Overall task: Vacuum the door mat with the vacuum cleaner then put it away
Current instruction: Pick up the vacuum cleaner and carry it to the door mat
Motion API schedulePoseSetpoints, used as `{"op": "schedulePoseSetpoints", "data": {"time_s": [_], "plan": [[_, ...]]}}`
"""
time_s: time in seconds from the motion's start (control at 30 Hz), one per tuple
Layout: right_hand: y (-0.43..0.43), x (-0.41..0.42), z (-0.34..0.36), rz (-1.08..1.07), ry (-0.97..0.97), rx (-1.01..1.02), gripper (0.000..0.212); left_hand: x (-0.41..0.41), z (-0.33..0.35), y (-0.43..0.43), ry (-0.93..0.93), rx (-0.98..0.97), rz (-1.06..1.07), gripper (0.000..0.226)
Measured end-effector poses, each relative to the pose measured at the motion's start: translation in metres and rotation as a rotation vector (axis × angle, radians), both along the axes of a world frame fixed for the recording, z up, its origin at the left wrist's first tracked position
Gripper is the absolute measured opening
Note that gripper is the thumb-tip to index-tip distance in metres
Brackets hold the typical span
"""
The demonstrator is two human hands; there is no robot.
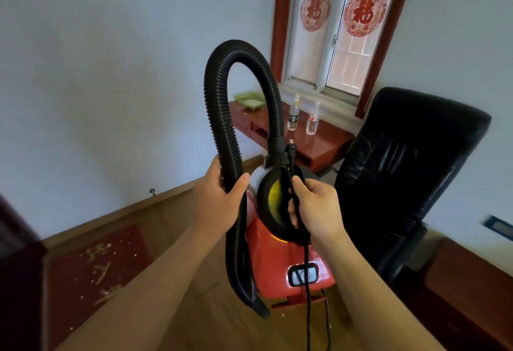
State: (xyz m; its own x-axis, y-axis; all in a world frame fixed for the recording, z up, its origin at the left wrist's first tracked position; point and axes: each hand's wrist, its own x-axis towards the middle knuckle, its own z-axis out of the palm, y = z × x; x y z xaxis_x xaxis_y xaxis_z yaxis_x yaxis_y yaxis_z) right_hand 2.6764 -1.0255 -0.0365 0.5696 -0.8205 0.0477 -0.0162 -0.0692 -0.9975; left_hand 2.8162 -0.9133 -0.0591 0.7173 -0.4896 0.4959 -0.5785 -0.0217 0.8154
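Observation:
A red canister vacuum cleaner (pixel 274 261) hangs in front of me above the wooden floor. Its black ribbed hose (pixel 222 106) loops up and over in an arch. My left hand (pixel 219 198) grips the hose on its left side. My right hand (pixel 316 209) holds the black power cord (pixel 307 281) against the vacuum's front, with the plug (pixel 291 148) sticking up above my fingers. The red door mat (pixel 97 270) with gold characters lies on the floor at lower left, sprinkled with pale crumbs.
A black leather office chair (pixel 408 173) stands close on the right. Behind the vacuum a red-brown desk (pixel 330 142) carries two plastic bottles (pixel 293 116) and a green tray (pixel 249 99) under a window. Dark furniture sits at the far left edge and lower right.

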Motion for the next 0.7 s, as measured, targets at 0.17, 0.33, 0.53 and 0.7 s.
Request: {"op": "schedulePoseSetpoints", "data": {"time_s": [0.17,0.33,0.53,0.7], "plan": [[-0.037,0.061,-0.013,0.117,0.051,0.012,0.036,0.048,-0.008,-0.018,0.011,0.014,0.131,0.030],[-0.058,0.130,-0.035,0.207,0.082,0.004,0.040,0.105,-0.025,-0.031,0.022,0.008,0.237,0.023],[-0.082,0.212,-0.061,0.268,0.114,0.044,0.041,0.182,-0.045,-0.055,0.052,0.003,0.304,0.016],[-0.100,0.269,-0.078,0.293,0.141,0.058,0.043,0.234,-0.066,-0.066,0.086,0.052,0.345,0.015]]}}
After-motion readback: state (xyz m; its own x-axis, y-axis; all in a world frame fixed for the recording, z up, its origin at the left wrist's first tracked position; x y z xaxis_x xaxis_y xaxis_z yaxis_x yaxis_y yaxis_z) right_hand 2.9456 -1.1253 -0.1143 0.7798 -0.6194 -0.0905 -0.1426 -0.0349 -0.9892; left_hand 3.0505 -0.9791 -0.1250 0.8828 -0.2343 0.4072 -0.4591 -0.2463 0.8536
